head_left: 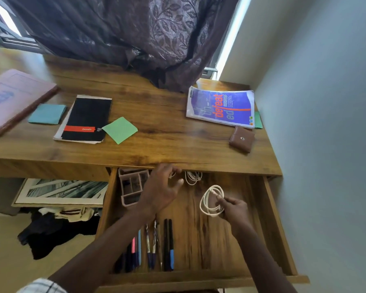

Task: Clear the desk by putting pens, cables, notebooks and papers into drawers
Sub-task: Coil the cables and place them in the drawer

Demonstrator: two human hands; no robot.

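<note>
1. White and coiled into a loose loop, a cable (pixel 212 200) hangs from the right hand (pixel 234 209), over the right half of the open wooden drawer (pixel 272 220), near its right wall.
2. A second white cable (pixel 192 177), bunched smaller, lies at the drawer's back edge, just under the desk's front lip and just beside the left hand's fingertips (pixel 179 182).
3. The right hand pinches its coil between thumb and fingers, closed around the strands, forearm coming in from the drawer's front right corner.
4. The left hand (pixel 160 190) reaches deep toward the back of the drawer, fingers spread and loosely curled; a bit of white shows near the fingers, but I cannot tell whether it grips anything.
5. Under the left forearm, a row of pens (pixel 154 246) lies side by side along the drawer's front edge: pink, light blue, dark blue and black barrels.
6. A pinkish compartment organiser (pixel 131 185) sits in the drawer's back left corner, just left of the left hand.
7. On the desk (pixel 167 140) above, a black notepad with a red band (pixel 85 119) lies left of centre, a green paper square (pixel 119 130) touching its corner and a teal one (pixel 47 114) on its other side.
8. A purple-covered notebook (pixel 221 107) rests at the back right corner, with a brown wallet (pixel 242 138) near the right edge, and a pink folder (pixel 15 98) at the left edge.
</note>
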